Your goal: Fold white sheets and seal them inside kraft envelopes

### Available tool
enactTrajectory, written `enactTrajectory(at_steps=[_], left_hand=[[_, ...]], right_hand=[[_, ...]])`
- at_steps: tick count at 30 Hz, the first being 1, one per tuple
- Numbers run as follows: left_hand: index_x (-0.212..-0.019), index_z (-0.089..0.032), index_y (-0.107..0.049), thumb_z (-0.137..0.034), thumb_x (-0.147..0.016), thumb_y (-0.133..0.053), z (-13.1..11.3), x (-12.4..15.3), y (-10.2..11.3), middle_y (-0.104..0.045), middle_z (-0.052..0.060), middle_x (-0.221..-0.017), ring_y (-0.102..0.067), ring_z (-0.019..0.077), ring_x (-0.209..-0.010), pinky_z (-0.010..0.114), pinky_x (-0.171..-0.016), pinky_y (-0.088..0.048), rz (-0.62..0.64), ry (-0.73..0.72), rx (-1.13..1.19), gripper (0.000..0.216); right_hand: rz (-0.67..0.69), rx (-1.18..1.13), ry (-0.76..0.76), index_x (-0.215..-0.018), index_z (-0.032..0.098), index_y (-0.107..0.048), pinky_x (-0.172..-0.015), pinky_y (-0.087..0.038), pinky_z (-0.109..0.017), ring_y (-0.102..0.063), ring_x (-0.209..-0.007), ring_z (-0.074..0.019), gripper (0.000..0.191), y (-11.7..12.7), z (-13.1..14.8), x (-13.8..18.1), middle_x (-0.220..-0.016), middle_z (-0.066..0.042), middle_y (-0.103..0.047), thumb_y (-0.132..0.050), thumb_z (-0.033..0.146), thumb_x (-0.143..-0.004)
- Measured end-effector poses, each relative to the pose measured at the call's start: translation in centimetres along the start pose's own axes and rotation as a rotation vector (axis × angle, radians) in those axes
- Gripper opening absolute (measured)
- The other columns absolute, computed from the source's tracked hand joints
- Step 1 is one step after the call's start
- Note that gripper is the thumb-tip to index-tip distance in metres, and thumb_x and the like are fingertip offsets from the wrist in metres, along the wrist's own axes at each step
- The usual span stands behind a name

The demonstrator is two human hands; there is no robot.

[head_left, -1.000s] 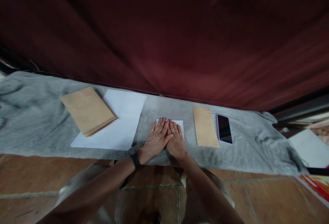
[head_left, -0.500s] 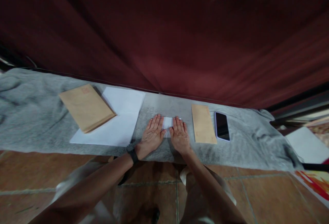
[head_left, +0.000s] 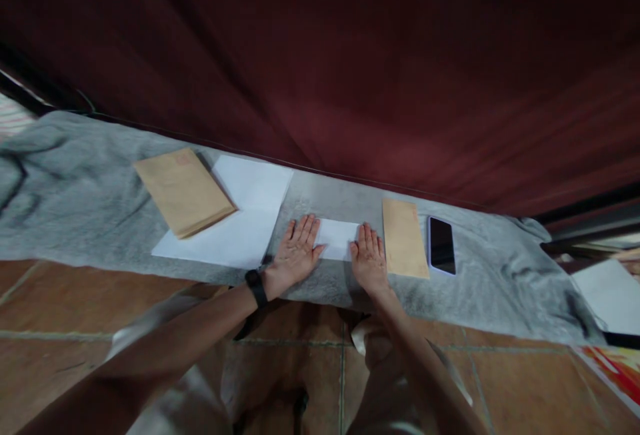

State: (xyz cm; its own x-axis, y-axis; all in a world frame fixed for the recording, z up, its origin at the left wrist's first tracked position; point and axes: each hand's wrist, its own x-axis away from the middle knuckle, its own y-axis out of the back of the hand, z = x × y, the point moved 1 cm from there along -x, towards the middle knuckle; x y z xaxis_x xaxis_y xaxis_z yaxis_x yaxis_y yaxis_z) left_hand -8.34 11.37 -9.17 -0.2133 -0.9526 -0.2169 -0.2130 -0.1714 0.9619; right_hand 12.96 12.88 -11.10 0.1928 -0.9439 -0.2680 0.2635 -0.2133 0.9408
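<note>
A small folded sheet of white paper (head_left: 336, 238) lies flat on the grey cloth in front of me. On its left end rests my left hand (head_left: 296, 248), palm down with the fingers spread and the thumb out. My right hand (head_left: 369, 258) lies flat at the paper's right end, its fingers stretched forward. Both ends of the paper are partly hidden under the hands. Just right of my right hand is a single brown envelope (head_left: 406, 238).
A stack of brown envelopes (head_left: 185, 192) lies over large white sheets (head_left: 250, 202) on the left. A phone (head_left: 442, 246) with a dark screen lies right of the single envelope. The grey cloth (head_left: 500, 275) covers a narrow bench before a dark red curtain (head_left: 320, 75).
My hands have moved apart, the right one sliding rightward along the paper, so more of the white paper shows between them. The whole view has tilted slightly.
</note>
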Motion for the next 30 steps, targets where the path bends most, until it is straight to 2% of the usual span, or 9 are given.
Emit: enactTrajectory(at_steps=[4,8,14,26,30], left_hand=[[-0.156,-0.006,-0.035,-0.042,-0.102,-0.039,-0.1,0.0,0.2,-0.030,0.017,-0.164,-0.023,0.0291,-0.155,0.050,-0.127,-0.013,0.027,-0.014,-0.017,0.064],[-0.154,-0.005,-0.037,-0.040,-0.102,-0.039,-0.2,-0.1,0.3,-0.030,0.018,-0.164,-0.023,0.0289,-0.155,0.052,-0.127,-0.013,0.030,-0.027,-0.013,0.062],[-0.154,-0.004,-0.037,-0.039,-0.102,-0.040,0.1,-0.1,0.0,-0.032,0.019,-0.163,-0.024,0.0298,-0.155,0.053,-0.127,-0.013,0.031,-0.046,-0.015,0.063],[-0.153,-0.008,-0.041,-0.044,-0.102,-0.043,0.4,0.1,0.2,-0.030,0.024,-0.163,-0.028,0.0361,-0.152,0.056,-0.123,-0.021,0.033,-0.019,-0.030,0.063],[-0.154,-0.011,-0.041,-0.044,-0.102,-0.043,0.6,0.1,0.4,-0.029,0.023,-0.163,-0.027,0.0358,-0.153,0.057,-0.123,-0.019,0.038,-0.015,-0.006,0.061]], right_hand=[[-0.045,-0.067,0.007,-0.158,0.006,-0.029,-0.121,-0.030,-0.053,-0.028,-0.153,-0.0304,0.059,0.4,0.1,-0.2,-0.163,-0.020,-0.032,-0.028,0.036,-0.107],[-0.019,-0.177,0.137,-0.162,0.014,-0.021,-0.122,-0.031,-0.053,-0.024,-0.155,-0.0259,0.059,0.7,1.6,-0.6,-0.167,-0.015,-0.026,-0.028,0.035,-0.107],[0.113,-0.144,0.260,-0.159,0.013,-0.032,-0.124,-0.027,-0.048,-0.029,-0.153,-0.0238,0.055,0.4,3.9,-0.2,-0.164,-0.014,-0.034,-0.031,0.032,-0.107],[0.078,0.009,0.170,-0.158,0.012,-0.033,-0.123,-0.025,-0.049,-0.030,-0.152,-0.0276,0.056,0.1,2.1,-0.4,-0.164,-0.015,-0.033,-0.032,0.035,-0.108],[0.067,0.023,0.136,-0.159,0.011,-0.032,-0.123,-0.025,-0.049,-0.030,-0.152,-0.0278,0.058,0.1,1.3,-0.3,-0.164,-0.015,-0.032,-0.032,0.037,-0.107]])
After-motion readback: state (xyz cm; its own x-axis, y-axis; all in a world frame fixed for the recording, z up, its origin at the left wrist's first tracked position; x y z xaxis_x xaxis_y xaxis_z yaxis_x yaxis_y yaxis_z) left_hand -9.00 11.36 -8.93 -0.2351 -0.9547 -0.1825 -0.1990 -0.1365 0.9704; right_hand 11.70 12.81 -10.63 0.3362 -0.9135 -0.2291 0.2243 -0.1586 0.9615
